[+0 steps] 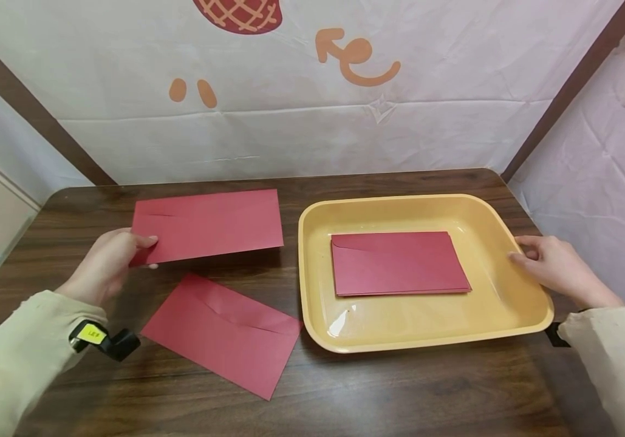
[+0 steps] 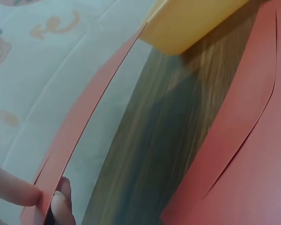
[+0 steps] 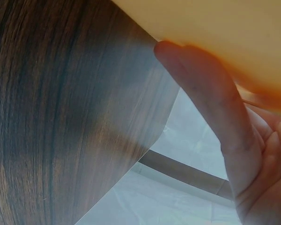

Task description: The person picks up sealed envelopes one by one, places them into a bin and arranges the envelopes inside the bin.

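Note:
My left hand (image 1: 105, 262) pinches a red envelope (image 1: 216, 223) by its left end, thumb on top and fingertips underneath. The left wrist view shows this envelope (image 2: 91, 110) nearly edge-on, lifted off the table. Another red envelope (image 1: 230, 334) lies slanted on the table just below, its flap side up and its right corner close to the tray. In the yellow tray (image 1: 383, 331) lies a small stack of red envelopes (image 1: 399, 264). My right hand (image 1: 558, 267) grips the tray's right rim, thumb over the inner side; in the right wrist view a finger (image 3: 210, 89) presses the outer wall.
The dark wood-grain table (image 1: 399, 391) carries everything. A white printed cloth (image 1: 301, 133) hangs behind its back edge, and another cloth wall (image 1: 607, 176) stands at the right. A black strap (image 1: 118, 345) hangs from the left wrist.

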Motion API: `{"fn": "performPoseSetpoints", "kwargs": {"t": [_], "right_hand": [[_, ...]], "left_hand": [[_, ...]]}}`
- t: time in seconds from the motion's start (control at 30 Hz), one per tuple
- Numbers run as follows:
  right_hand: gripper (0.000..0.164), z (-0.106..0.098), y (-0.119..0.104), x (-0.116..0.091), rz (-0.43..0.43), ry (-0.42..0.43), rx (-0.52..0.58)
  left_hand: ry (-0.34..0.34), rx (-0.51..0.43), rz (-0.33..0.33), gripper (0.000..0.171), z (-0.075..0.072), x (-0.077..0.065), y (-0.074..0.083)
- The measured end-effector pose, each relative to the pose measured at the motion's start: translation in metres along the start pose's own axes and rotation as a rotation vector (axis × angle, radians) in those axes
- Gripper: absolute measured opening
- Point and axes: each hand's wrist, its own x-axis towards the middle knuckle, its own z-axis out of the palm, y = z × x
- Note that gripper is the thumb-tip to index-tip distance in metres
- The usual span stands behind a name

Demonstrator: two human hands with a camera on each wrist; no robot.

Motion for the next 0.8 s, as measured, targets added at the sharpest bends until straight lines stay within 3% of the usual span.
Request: {"fn": "performPoseSetpoints", "kwargs": {"t": [0.17,0.4,0.6,0.8], "right_hand": [[0.044,0.000,0.001,0.000,0.004,-0.004,0.003],[0.044,0.000,0.001,-0.001,0.007,-0.003,0.017],[0.044,0.000,0.002,0.000,-0.001,-0.003,0.024],[0.044,0.000,0.001,-0.001,0.007,-0.010,0.030]], "left_hand": [[-0.030,0.035,0.026,0.014,0.009,-0.003,0.004],[-0.066,-0.020,0.039,0.012,0.022,-0.003,0.006],[-0.076,0.031,0.056,0.016,0.032,-0.003,0.003],[-0.113,0.084,0.043,0.024,0.047,-0.011,0.011]]}}
